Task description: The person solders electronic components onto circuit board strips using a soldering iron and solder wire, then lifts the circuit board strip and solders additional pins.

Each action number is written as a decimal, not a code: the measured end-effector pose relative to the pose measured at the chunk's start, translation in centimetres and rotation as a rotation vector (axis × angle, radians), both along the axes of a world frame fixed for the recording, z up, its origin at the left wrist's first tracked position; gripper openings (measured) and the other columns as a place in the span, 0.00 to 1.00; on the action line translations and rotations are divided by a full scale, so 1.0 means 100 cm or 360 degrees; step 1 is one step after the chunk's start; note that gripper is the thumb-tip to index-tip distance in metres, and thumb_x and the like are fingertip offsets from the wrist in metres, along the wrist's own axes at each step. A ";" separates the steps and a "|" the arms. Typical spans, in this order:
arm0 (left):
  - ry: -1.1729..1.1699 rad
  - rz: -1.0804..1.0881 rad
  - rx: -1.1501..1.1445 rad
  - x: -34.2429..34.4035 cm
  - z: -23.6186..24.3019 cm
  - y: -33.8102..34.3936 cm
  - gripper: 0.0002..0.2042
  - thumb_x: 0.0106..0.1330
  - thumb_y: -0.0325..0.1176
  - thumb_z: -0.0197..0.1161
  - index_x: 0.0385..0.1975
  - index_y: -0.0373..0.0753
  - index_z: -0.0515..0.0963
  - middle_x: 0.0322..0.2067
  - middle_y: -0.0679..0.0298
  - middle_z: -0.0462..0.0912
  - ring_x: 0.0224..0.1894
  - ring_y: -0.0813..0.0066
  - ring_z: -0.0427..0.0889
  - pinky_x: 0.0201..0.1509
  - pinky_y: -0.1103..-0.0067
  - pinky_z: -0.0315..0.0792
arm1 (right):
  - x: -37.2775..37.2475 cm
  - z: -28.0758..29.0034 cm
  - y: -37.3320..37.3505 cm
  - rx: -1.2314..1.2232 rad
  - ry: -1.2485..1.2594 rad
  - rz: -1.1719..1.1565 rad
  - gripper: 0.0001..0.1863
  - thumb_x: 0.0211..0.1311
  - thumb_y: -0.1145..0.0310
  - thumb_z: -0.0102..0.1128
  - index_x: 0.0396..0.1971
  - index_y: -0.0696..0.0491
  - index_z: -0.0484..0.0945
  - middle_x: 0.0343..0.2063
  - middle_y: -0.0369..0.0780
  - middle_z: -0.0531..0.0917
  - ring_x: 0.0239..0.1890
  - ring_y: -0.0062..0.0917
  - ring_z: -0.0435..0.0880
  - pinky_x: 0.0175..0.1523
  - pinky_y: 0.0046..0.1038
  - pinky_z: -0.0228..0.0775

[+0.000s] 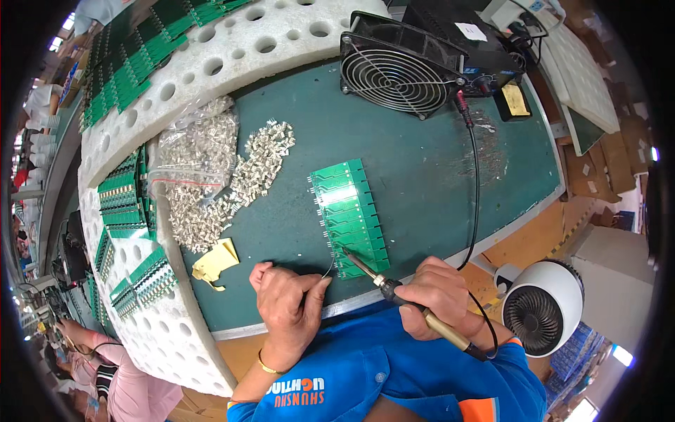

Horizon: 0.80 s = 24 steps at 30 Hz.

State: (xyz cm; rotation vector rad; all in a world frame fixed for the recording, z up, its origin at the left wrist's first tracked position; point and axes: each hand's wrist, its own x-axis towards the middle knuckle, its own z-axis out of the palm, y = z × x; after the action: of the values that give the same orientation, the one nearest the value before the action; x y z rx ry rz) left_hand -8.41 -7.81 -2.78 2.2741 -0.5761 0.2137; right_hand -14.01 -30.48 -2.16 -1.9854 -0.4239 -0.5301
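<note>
A green circuit board panel (349,219) lies on the dark green bench mat, with small pins along its left edge. My right hand (437,298) grips a soldering iron (436,329) by its handle. The iron's tip reaches the lower left part of the panel; whether it touches a pin is too small to tell. Just left of the panel's near end, my left hand (288,304) is closed, pinching a thin solder wire (328,269) between thumb and forefinger. The wire's far end points toward the iron's tip.
White connectors (263,160) lie heaped beside a clear plastic bag (197,144) of them. Perforated white foam (148,344) holds more boards at left. A yellow paper (216,263), a black fan (397,81), a soldering station (485,74) and a white fan (541,307) surround the work area. A co-worker's sleeve (130,366) shows lower left.
</note>
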 end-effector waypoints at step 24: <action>0.0009 -0.0022 -0.0007 -0.002 -0.003 0.001 0.07 0.50 0.26 0.76 0.22 0.42 0.82 0.19 0.68 0.74 0.26 0.69 0.74 0.51 0.67 0.64 | -0.004 0.000 0.008 -0.0008 0.0041 -0.0029 0.11 0.50 0.75 0.69 0.34 0.57 0.79 0.20 0.40 0.82 0.17 0.31 0.78 0.26 0.30 0.67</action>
State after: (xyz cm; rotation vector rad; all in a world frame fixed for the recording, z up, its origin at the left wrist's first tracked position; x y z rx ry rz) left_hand -8.64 -7.74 -3.12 2.2654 -0.5877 0.2015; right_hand -14.43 -29.70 -2.12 -2.0006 -0.3918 -0.5148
